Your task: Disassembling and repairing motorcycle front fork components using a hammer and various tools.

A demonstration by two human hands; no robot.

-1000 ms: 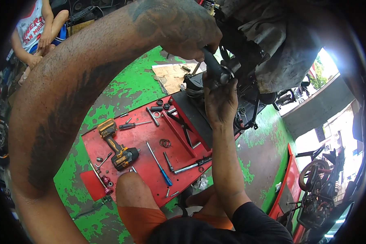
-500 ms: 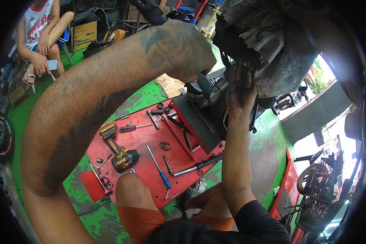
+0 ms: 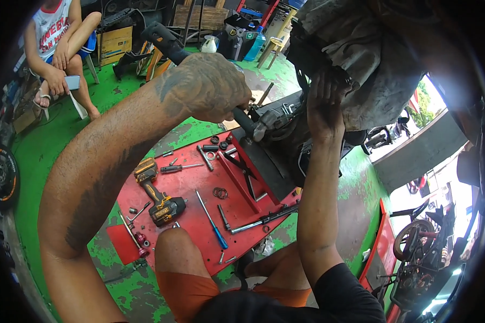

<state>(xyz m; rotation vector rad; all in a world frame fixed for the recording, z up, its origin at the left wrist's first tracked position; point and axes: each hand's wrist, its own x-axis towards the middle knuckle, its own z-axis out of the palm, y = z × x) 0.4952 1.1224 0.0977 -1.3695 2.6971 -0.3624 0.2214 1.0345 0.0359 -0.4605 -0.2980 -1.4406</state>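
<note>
My left hand [image 3: 218, 89] is closed around a long black bar-like part [image 3: 167, 43]; the fingers are partly hidden behind the hand. One end of that part sticks out to the upper left, and a dark rounded length shows below the hand, close to a grey metal piece [image 3: 261, 129] of the vehicle assembly. My right hand [image 3: 327, 102], smudged with black grease, reaches up with bent fingers against a dark part under a dirty grey cover [image 3: 372, 70]. What its fingertips grip is hard to make out.
On the red platform [image 3: 199, 177] lie a yellow-black cordless impact wrench [image 3: 164, 204], a blue-handled screwdriver [image 3: 213, 220], a ratchet [image 3: 264, 218], sockets and rings. A seated person [image 3: 62, 54] holds a phone at the left. A tyre [image 3: 2, 177] and a motorcycle [image 3: 425, 258] flank the workspace.
My left hand has moved left and down with the black part, uncovering more of the metal assembly. My right hand has risen slightly and its fingers have bent more.
</note>
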